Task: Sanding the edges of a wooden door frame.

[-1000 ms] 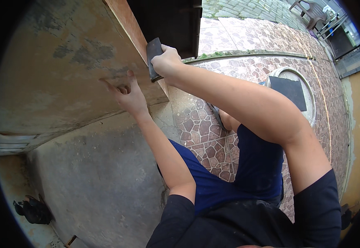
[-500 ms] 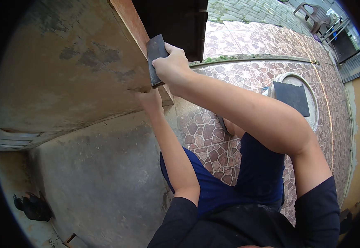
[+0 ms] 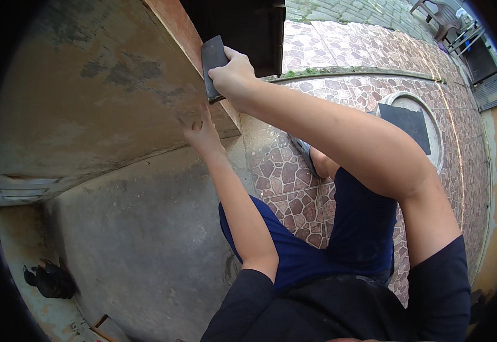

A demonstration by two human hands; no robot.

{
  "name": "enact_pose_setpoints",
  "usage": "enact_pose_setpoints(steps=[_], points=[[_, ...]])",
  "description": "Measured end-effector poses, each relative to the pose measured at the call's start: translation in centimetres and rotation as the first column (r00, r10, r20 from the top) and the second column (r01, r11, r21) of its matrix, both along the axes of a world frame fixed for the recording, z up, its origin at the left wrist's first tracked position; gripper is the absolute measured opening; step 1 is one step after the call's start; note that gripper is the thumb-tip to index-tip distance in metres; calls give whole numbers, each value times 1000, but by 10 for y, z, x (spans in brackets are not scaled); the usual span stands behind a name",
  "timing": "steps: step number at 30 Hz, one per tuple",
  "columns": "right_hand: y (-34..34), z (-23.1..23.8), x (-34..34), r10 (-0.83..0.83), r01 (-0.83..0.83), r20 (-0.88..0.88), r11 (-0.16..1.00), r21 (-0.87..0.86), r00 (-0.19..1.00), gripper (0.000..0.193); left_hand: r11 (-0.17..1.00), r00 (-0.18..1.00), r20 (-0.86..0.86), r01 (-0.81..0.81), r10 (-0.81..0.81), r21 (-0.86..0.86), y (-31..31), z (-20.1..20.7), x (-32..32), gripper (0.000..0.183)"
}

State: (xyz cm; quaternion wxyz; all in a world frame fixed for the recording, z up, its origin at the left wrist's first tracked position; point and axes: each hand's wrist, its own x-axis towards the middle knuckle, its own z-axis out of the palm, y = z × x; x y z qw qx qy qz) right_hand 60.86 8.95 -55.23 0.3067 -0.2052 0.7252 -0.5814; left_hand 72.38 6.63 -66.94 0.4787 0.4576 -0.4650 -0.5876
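My right hand (image 3: 235, 78) is closed around a dark grey sanding block (image 3: 214, 67). The block is tilted, its long side against the reddish-brown edge (image 3: 181, 37) of a worn, stained wall (image 3: 111, 108). Just below the block, my left hand (image 3: 203, 138) has its fingers stretched apart at the wall face and holds nothing. Whether its fingertips press on the wall I cannot tell.
A dark panel (image 3: 234, 34) stands behind the wall's edge. To the right, a dark sheet (image 3: 403, 125) lies on a round pale container (image 3: 438, 139) on patterned tiles. A plastic chair (image 3: 441, 21) stands far right. A dark object (image 3: 52, 280) lies at lower left.
My right hand and the block have shifted slightly upward in view. The left hand's fingers have spread and extended where they were curled before. The view has tilted a little.
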Motion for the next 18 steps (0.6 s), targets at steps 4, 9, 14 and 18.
enact_pose_setpoints(steps=[4,9,14,18], points=[[-6,8,-18,139,-113,163,981,-160,977,55,991,1000,-3,-3,3,132,-3,-19,11,90],[-4,40,-37,141,-30,313,941,-336,939,50,967,975,-121,204,-187,154,8,-19,7,81],[-3,57,-38,308,-87,378,862,-500,873,43,972,968,-177,199,-175,125,9,-12,-1,76],[5,57,-43,355,-126,400,859,-497,845,44,947,944,-159,306,-289,95,12,4,4,69]])
